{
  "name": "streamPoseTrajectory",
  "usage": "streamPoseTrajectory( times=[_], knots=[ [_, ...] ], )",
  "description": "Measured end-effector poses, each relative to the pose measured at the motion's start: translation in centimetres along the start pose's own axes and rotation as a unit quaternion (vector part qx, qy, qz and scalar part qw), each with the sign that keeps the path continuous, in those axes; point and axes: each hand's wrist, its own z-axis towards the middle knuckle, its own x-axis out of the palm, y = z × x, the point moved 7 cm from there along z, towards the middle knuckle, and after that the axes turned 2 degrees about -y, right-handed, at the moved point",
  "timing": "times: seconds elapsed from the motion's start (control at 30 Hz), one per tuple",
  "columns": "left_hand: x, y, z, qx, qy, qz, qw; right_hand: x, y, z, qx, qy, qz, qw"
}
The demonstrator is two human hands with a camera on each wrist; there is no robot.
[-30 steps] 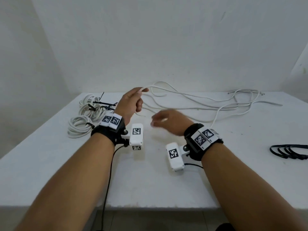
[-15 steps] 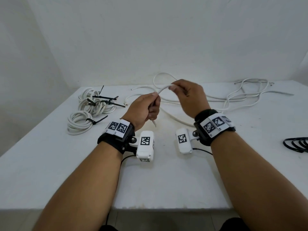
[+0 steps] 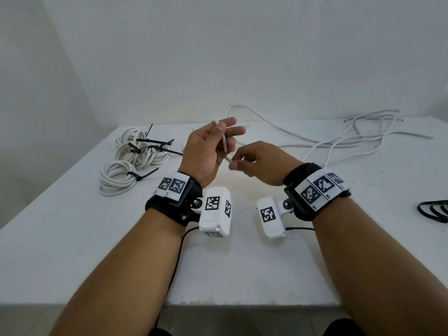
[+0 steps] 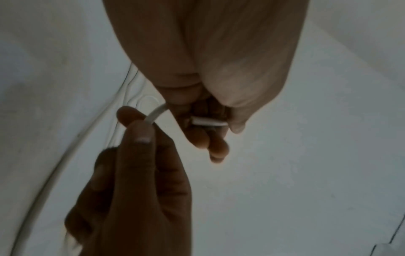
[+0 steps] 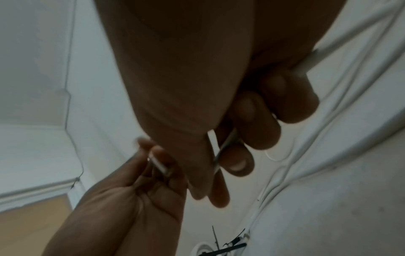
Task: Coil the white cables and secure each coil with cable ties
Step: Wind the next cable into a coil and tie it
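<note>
A loose white cable (image 3: 286, 128) sprawls across the back of the white table (image 3: 72, 226). Its near end (image 3: 224, 144) is lifted above the table between my hands. My left hand (image 3: 213, 146) is palm up, thumb pressing the cable end against its outstretched fingers; the same end (image 4: 208, 122) shows in the left wrist view. My right hand (image 3: 254, 163) pinches the cable (image 4: 154, 115) just below, between thumb and forefinger, the other fingers curled round the cable (image 5: 228, 143).
Several tied white coils (image 3: 135, 151) with black cable ties (image 3: 155, 141) lie at the back left. Spare black cable ties (image 3: 434, 210) lie at the right edge. More loose cable (image 3: 368, 132) is at the back right. The table's front edge is near my forearms.
My left hand has turned palm up with fingers spread, and the cable end now stands up in it. My right hand dropped lower and closer to the left, pinching the cable nearer its end.
</note>
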Motion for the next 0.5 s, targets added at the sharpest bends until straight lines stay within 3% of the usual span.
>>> streamPoseTrajectory(
  times=[0.13,0.23,0.27,0.37,0.4,0.43,0.5],
  knots=[
    [-1.5,0.5,0.4,0.022,-0.047,0.071,0.996,0.2,0.4,-0.6,-0.014,0.021,-0.044,0.999],
    [-0.9,1.4,0.1,0.012,-0.009,0.244,0.97,0.2,0.9,-1.2,-0.041,0.022,-0.07,0.996],
    [-0.5,1.6,-0.1,0.01,0.018,0.323,0.946,0.2,1.1,-1.3,-0.05,0.018,-0.074,0.996],
    [0.6,1.9,-0.7,-0.008,0.099,0.536,0.838,-0.6,1.3,-1.7,-0.064,-0.015,-0.035,0.997],
    [0.8,2.2,-1.1,-0.035,0.123,0.553,0.824,-1.2,1.3,-1.9,-0.067,-0.034,-0.003,0.997],
    [1.1,2.5,-1.5,-0.071,0.147,0.529,0.833,-2.0,1.3,-2.0,-0.071,-0.06,0.028,0.995],
    [1.6,3.1,-2.2,-0.125,0.166,0.428,0.879,-3.4,0.9,-2.2,-0.077,-0.117,0.073,0.987]
  ],
)
